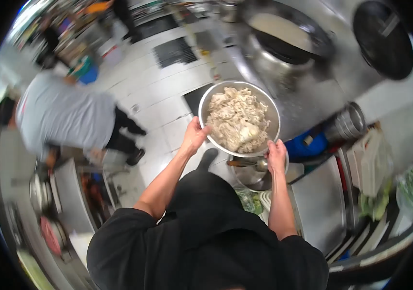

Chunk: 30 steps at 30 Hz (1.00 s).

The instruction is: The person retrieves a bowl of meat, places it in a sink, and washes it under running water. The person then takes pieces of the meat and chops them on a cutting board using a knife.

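A round metal bowl (pixel 277 113) is held out in front of me, heaped with pale, shredded food that looks like cooked meat (pixel 238 116). My left hand (pixel 195 134) grips its rim at the lower left, thumb over the edge. At the lower right, my right hand (pixel 276 153) is closed on the same rim. Below the bowl, partly covered by it, stands a second metal bowl (pixel 255 182). A ladle (pixel 259 165) with a brownish handle lies across it, close to my right hand but apart from its grip as far as I can see.
A large wok (pixel 329 41) with pale liquid sits on the steel stove (pixel 308 104) ahead right. A black round lid (pixel 383 38) is farther right. Stacked metal pots (pixel 346 123) and a blue container (pixel 308 145) are beside me. A person in grey (pixel 66 111) bends at the left.
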Motion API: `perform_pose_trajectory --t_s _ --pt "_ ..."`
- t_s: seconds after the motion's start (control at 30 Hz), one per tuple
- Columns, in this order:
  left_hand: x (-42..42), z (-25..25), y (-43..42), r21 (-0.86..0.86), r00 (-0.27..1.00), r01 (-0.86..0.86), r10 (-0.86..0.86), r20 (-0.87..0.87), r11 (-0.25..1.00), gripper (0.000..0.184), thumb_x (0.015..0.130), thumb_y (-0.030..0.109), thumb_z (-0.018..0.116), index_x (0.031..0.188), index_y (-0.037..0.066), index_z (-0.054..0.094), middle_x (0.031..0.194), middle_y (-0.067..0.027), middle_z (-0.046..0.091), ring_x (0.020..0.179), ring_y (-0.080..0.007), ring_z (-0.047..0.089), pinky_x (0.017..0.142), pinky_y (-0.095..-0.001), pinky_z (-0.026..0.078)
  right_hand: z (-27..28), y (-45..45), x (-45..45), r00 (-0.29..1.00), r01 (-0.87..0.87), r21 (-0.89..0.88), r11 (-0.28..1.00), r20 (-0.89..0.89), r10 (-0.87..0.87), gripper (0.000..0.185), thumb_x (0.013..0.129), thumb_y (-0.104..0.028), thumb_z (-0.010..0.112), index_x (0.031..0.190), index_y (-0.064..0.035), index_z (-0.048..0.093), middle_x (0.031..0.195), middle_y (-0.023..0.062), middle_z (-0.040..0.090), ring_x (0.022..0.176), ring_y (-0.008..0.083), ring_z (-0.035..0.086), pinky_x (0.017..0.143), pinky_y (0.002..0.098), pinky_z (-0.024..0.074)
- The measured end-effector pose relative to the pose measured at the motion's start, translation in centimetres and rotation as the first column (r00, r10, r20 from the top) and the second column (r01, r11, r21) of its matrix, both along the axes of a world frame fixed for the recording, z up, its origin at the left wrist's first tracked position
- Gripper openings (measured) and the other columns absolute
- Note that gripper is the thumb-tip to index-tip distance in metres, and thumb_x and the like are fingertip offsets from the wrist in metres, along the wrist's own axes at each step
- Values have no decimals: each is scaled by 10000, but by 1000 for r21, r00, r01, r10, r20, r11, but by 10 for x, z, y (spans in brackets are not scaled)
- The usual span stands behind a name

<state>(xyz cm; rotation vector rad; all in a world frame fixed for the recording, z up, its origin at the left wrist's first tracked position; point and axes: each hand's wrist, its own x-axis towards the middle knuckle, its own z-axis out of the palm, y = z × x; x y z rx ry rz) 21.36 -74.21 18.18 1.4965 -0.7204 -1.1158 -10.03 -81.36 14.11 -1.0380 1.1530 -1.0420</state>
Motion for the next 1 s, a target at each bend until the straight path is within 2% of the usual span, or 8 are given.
perform_pose_trajectory --t_s 0.13,0.27,0.33,0.37,0.57,0.6,0.67,1.0 --pt "32 1 142 7 966 -259 259 20 966 317 902 102 700 1170 -8 569 934 -52 673 784 -119 603 693 -294 502 20 76 58 958 -275 9 961 81 274 65 1014 -148 584 1003 -84 592 771 -12 616 580 60 532 493 228 412" --pt "82 18 362 112 849 -517 490 198 849 345 907 62 695 1211 -29 561 1078 -97 679 946 -160 651 849 -337 544 30 219 155 842 -524 90 847 206 499 69 1017 -126 585 1049 -65 598 927 28 673 702 77 585 541 248 444" --pt "93 27 461 -53 740 -650 647 181 758 340 903 92 704 1192 -24 567 1062 -76 670 931 -147 636 840 -325 535 32 275 200 700 -705 54 707 215 681 52 1018 -119 581 1047 -76 586 918 32 679 688 80 591 533 251 441" --pt "69 36 443 11 714 -693 685 144 721 341 902 109 707 1187 -20 571 1043 -65 665 920 -142 627 829 -315 529 53 245 190 658 -749 81 658 209 723 48 1018 -119 583 1048 -81 582 903 29 676 676 85 592 530 253 441" --pt "105 112 704 2 287 -957 940 184 292 316 877 91 715 1149 -16 595 998 -52 670 892 -131 631 813 -313 534 114 449 380 223 -975 49 219 292 930 46 1021 -129 599 1012 -92 573 870 23 677 677 98 620 543 266 458" --pt "36 129 616 87 289 -956 953 89 282 307 879 58 706 1154 -18 594 1012 -65 678 918 -140 644 831 -313 542 140 356 316 235 -970 121 211 232 944 61 1020 -140 606 995 -93 577 861 25 674 668 93 605 547 263 453" --pt "27 158 672 45 107 -993 994 22 106 295 886 46 693 1156 -13 588 1007 -68 680 906 -141 649 812 -309 546 156 414 357 75 -994 95 56 208 975 74 1020 -153 611 995 -91 582 850 22 670 651 84 578 544 260 444" --pt "-62 147 1046 -137 -528 -844 847 55 -518 149 918 12 664 1050 36 600 989 -34 684 885 -100 624 816 -275 514 120 874 438 -449 -882 55 -467 200 871 203 1019 -122 595 1180 -2 623 913 9 672 738 69 571 629 254 473"
